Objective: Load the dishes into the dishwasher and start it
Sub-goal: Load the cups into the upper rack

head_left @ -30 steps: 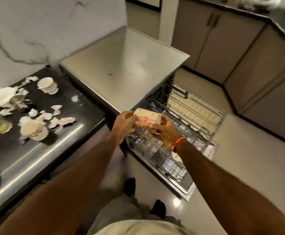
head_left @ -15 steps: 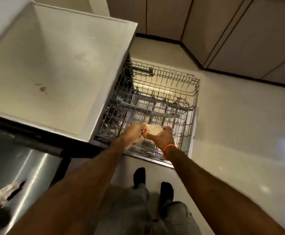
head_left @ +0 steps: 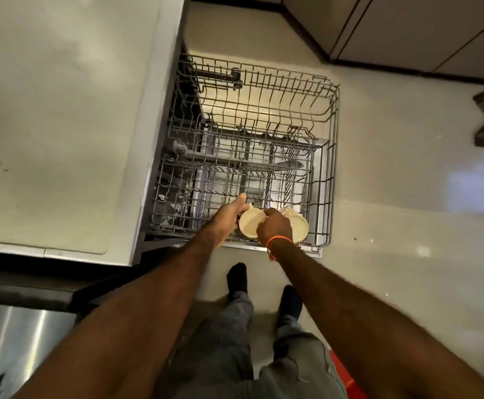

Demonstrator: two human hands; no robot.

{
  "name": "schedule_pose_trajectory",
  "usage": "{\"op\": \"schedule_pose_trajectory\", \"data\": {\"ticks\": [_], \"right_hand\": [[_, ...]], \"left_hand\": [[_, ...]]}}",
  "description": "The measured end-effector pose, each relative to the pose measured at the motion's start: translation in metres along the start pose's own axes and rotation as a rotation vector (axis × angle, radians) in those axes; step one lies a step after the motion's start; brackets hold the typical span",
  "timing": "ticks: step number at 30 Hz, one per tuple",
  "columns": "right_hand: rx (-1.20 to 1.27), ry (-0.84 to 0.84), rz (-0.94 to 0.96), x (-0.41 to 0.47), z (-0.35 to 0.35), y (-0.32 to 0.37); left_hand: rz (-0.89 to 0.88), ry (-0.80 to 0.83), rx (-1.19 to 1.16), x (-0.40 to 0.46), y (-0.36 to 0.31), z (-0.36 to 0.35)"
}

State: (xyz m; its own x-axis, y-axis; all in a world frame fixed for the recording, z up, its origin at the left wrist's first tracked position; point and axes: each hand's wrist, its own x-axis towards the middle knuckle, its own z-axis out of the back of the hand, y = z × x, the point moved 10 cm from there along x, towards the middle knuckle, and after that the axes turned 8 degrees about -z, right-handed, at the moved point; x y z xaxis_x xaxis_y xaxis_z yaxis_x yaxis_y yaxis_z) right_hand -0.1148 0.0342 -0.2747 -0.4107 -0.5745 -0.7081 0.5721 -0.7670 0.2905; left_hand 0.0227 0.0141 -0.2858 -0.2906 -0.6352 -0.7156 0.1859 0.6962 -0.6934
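The dishwasher's wire rack (head_left: pixel 333 145) is pulled out over the floor, right of the steel dishwasher top (head_left: pixel 62 110). Both my hands are down at the rack's near edge. My left hand (head_left: pixel 229 216) grips one cream bowl (head_left: pixel 251 224) from the left. My right hand (head_left: pixel 275 228) curls over between that bowl and a second cream bowl (head_left: pixel 300 226) with a patterned side; my fingers hide how the two bowls meet. Both bowls sit low among the rack's near wires.
The far half of the rack holds nothing. A dark counter edge (head_left: pixel 33 286) and steel surface (head_left: pixel 13 341) lie at the lower left. Beige cabinets (head_left: pixel 408 33) line the far wall. My feet (head_left: pixel 236 279) stand on the pale floor just before the rack.
My view has swung from the counter down over the rack. Both hands lowered the stacked bowls to the rack's near edge, and the bowls now show as two side by side.
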Motion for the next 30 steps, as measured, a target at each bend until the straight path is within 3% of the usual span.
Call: {"op": "schedule_pose_trajectory", "data": {"ticks": [7, 16, 23, 30], "right_hand": [[-0.169, -0.071, 0.095, -0.023, 0.015, 0.010], [-0.302, -0.047, 0.420, -0.082, 0.071, 0.055], [-0.345, -0.046, 0.815, -0.163, 0.095, 0.108], [-0.419, -0.003, 1.158, -0.269, 0.059, 0.140]], "left_hand": [[-0.049, -0.052, 0.068, -0.018, -0.010, 0.011], [-0.317, -0.133, 0.485, -0.107, -0.078, 0.021], [-0.471, -0.442, 0.689, -0.215, -0.115, 0.036], [-0.531, -0.863, 0.560, -0.350, -0.088, 0.065]]}}
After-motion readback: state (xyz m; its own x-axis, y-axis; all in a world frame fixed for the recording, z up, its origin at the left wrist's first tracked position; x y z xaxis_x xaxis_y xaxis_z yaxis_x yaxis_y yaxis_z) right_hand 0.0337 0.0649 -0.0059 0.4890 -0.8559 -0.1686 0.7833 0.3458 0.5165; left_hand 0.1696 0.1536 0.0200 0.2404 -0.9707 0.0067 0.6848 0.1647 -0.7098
